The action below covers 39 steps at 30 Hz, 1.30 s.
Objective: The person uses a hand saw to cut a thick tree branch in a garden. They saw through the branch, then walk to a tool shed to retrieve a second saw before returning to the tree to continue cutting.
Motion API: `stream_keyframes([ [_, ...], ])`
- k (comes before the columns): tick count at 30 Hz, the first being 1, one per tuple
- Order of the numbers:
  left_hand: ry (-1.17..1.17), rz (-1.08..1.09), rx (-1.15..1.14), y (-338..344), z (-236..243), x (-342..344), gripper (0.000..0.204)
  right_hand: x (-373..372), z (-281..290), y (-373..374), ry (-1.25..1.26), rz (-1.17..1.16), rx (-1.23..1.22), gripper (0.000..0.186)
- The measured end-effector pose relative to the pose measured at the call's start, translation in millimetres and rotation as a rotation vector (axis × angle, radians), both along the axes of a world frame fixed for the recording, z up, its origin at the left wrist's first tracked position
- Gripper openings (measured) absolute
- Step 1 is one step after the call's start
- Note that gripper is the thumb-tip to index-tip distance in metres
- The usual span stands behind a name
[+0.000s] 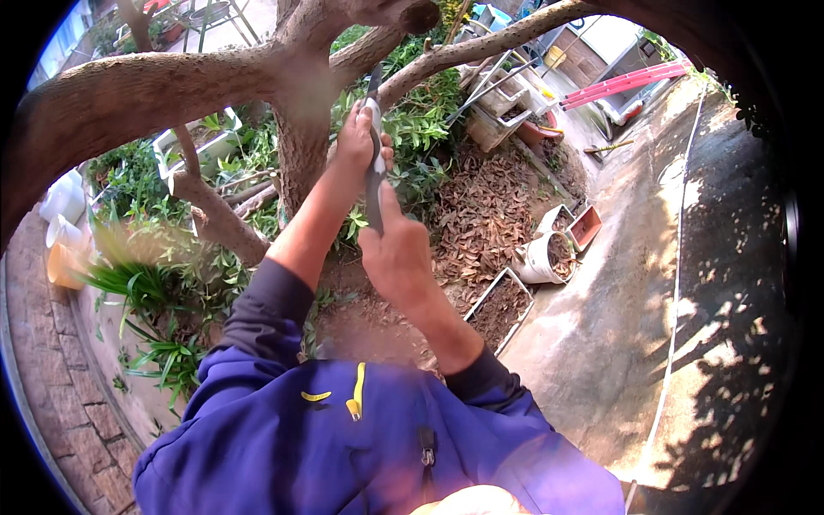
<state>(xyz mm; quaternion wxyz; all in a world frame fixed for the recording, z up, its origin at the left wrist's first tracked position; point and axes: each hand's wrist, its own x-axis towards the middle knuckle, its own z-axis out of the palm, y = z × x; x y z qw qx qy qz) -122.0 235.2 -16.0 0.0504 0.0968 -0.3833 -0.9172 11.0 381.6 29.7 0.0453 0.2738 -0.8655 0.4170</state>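
Both my hands are on a slim pruning saw [374, 199] with a grey and white body, held upright in front of me. My left hand [352, 144] is closed round its upper part. Lower down, my right hand [402, 257] pinches the dark grey end, its index finger laid along the side. A narrow dark piece like a blade sticks up above my left hand, close to the tree's forking branches [365, 53]. Whether it touches the bark, I cannot tell. My fingers hide part of the saw's middle.
A thick branch [154, 81] crosses at upper left from the trunk [300, 163]. Leafy plants [421, 129] grow around it. Dry leaves [481, 206], a white pot [542, 259] and a soil-filled trough [499, 309] lie right. A pink ladder [622, 86] stands farther back.
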Motion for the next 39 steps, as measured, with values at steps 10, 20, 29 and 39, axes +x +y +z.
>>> stream_keyframes([
  [10,-0.097,-0.017,0.024,37,19,72,0.041,51,13,30,-0.057,0.047,-0.092,0.065],
  [20,-0.036,0.009,-0.005,10,2,20,0.038,14,-1,7,0.012,0.022,0.018,0.063],
  [29,-0.073,0.017,-0.013,31,16,43,0.038,31,4,23,-0.056,0.013,-0.051,0.064],
  [39,-0.081,-0.034,0.012,45,14,94,0.036,72,-3,40,-0.014,0.025,-0.026,0.065],
])
